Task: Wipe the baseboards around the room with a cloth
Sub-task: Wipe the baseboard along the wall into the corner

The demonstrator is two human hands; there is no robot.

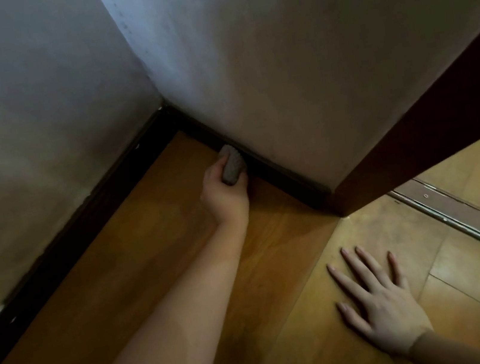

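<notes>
The left hand grips a small grey cloth, with the fingers curled around it, and presses it against the dark baseboard at the foot of the right wall, not far from the corner of the room. The right hand lies flat on the wooden floor, with fingers straight and spread apart. A dark brown door frame stands at the end of this baseboard, and a metal threshold strip runs beside it.
</notes>
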